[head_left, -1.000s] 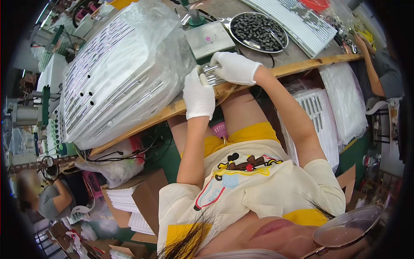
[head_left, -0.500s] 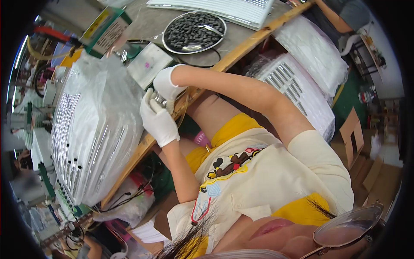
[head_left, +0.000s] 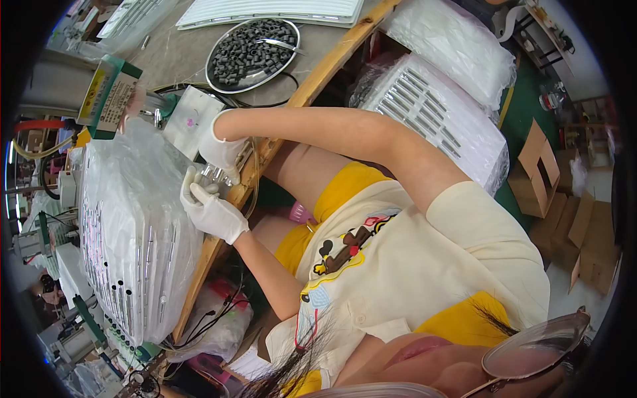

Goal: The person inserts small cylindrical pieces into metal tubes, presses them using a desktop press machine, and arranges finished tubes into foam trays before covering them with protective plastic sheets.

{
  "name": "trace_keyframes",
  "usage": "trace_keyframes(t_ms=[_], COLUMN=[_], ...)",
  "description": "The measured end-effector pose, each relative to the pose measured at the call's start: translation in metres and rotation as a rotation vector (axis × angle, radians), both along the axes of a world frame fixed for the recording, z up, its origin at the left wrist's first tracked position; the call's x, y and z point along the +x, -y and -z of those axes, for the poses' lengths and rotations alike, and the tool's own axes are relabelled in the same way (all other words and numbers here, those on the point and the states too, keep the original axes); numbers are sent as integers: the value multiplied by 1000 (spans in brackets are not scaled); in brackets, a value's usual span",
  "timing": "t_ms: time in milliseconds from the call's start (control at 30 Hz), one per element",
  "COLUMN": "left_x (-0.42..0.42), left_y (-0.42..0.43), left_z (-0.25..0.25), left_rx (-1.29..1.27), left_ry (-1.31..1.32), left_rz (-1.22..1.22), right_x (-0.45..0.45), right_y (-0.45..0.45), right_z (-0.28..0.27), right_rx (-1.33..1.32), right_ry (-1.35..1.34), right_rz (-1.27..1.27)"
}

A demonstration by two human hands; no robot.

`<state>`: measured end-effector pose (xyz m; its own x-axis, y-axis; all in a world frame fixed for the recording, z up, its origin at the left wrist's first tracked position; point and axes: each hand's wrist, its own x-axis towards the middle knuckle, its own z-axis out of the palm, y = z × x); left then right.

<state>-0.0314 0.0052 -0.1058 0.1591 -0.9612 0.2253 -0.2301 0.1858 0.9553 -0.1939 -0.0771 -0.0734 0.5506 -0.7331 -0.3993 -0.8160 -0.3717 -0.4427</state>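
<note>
My right hand (head_left: 222,146), in a white glove, reaches in from the upper right with its fingers curled down around small shiny metal pieces (head_left: 215,175) at the table's edge. My left hand (head_left: 212,211), also gloved in white, is just below and to the left of it. Its fingers are bent, with the tips by the same metal pieces; what they pinch, if anything, is too small to make out. A flat metal block (head_left: 192,123) with a pink mark sits right behind my right hand. The hands partly hide the metal pieces.
A round metal dish (head_left: 252,56) of small dark cylindrical pieces stands on the table, a shiny tool lying in it. Plastic-wrapped white slatted panels (head_left: 136,225) stand at left; more wrapped panels (head_left: 424,109) lie right of the wooden table edge (head_left: 318,83). A green-labelled machine (head_left: 109,96) rises upper left.
The view has shifted, so the table and hands appear further left. My left hand has drawn slightly away from my right, and more of the shiny metal pieces shows between them.
</note>
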Motion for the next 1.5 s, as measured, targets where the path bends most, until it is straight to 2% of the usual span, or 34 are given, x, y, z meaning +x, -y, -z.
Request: trace_keyframes(t_ms=[167,267,300,367,433,533,567,600,633,667,700,767,833,900,1067,1200,1267,1333,1367,1400,1433,1467,1500], left_x=[1,3,3,4,6,8,6,3,2,1,0,-2,-4,-6,-10,-12,-19,-50,-67,-74,-88,-114,-131], left_y=[-2,0,0,0,-1,0,-1,-1,-2,-3,-4,-2,-2,-2,-8,-14,-24,-57,-71,-83,-87,-91,-98], left_z=[3,4,5,7,7,11,11,10,8,8,9,11,12,13,7,8,6,-4,-6,-15,-17,-20,-14], left_rx=[-1,5,19,15,6,11,2,6,9,12,17,9,-3,-19,-24,-117,-494,-599,-697,-669,-720,-686,-542], left_ry=[-14,-13,-3,-5,10,42,52,44,51,59,56,44,74,110,194,211,501,242,217,371,412,389,354], left_rz=[-25,-26,-37,-16,-10,-4,-11,-15,-1,12,3,32,36,46,34,30,-116,15,145,414,672,915,1088], right_x=[3,3,-2,-31,-67,-135,-160,-192,-221,-248,-285,-308,-341,-346,-352,-356,-363,-357,-356,-358,-363,-366,-368], right_y=[11,25,19,-37,-89,-163,-185,-209,-232,-257,-285,-317,-348,-349,-321,-307,-311,-314,-315,-316,-318,-318,-316], right_z=[9,19,9,-48,-66,-61,-41,-22,-3,19,66,81,132,143,163,166,174,163,160,163,165,166,167], right_rx=[-53,-207,-305,-457,-507,-554,-596,-462,-336,-366,-486,-313,-417,-522,-759,-597,-705,-695,-685,-678,-717,-756,-756], right_ry=[42,141,193,242,497,303,236,213,-14,-135,-207,-385,-442,-494,-500,-638,-645,-642,-640,-638,-649,-659,-660], right_rz=[8,36,66,147,248,429,533,656,838,974,1056,1380,1445,1514,1375,1338,1387,1420,1449,1441,1394,1350,1347])
